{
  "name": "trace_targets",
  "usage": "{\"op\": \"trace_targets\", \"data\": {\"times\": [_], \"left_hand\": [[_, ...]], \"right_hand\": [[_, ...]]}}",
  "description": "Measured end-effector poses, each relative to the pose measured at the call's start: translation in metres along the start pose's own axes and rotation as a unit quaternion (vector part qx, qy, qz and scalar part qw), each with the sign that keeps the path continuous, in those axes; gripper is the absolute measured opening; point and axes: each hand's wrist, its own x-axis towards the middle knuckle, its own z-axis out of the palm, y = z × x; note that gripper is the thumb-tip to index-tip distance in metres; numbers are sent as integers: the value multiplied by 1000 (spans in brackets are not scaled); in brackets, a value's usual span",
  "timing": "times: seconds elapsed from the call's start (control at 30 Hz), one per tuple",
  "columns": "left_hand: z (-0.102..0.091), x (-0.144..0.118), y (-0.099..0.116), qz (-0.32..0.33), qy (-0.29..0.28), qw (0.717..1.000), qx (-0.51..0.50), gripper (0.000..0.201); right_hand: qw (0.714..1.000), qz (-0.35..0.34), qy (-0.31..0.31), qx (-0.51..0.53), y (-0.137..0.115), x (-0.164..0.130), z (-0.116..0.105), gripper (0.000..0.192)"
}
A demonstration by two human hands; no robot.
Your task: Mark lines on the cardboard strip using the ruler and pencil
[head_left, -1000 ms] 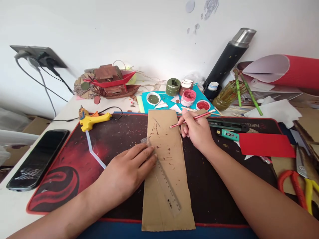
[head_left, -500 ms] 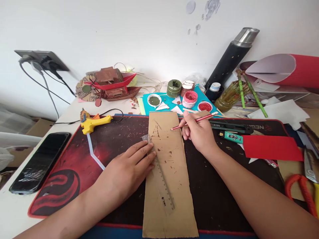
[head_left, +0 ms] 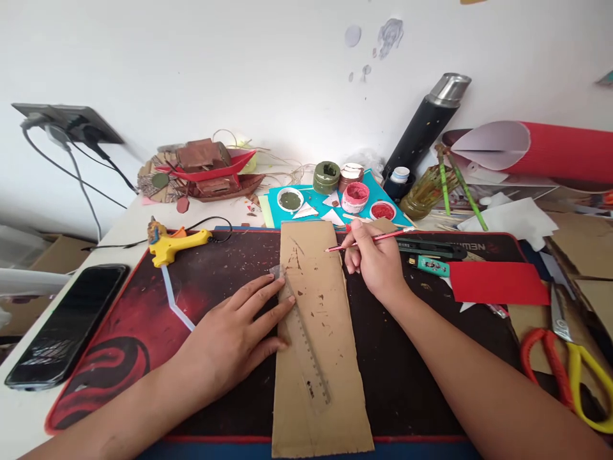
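Just one head cam, looking forward and down over the cardboard strip [head_left: 316,332], pretty close, wall right behind it.

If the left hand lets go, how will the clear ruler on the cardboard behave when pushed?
The clear ruler looks thin and flat, so probably light and slightly bendy. On the cardboard strip it would likely slide, not roll; the left hand presses it down.

One long brown cardboard strip [head_left: 318,332], one clear plastic ruler [head_left: 304,342], one red pencil [head_left: 371,239], one yellow glue gun [head_left: 175,241], one black phone [head_left: 67,322], two hands.
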Motion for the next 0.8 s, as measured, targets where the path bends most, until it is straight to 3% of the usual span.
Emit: {"op": "trace_targets", "data": {"times": [0.13,0.37,0.6,0.8], "left_hand": [[9,-6,-4,-8,-7,1000,-15,66],[28,0,-5,-27,-3,1000,-14,75],[32,8,-9,-30,2,999,-30,72],[32,6,-6,-41,14,998,-50,69]], "right_hand": [[1000,-4,4,-8,0,-2,3,63],[998,26,47,40,1,3,7,65],[997,38,38,56,-12,-5,7,65],[996,51,43,65,-4,-17,7,66]]}}
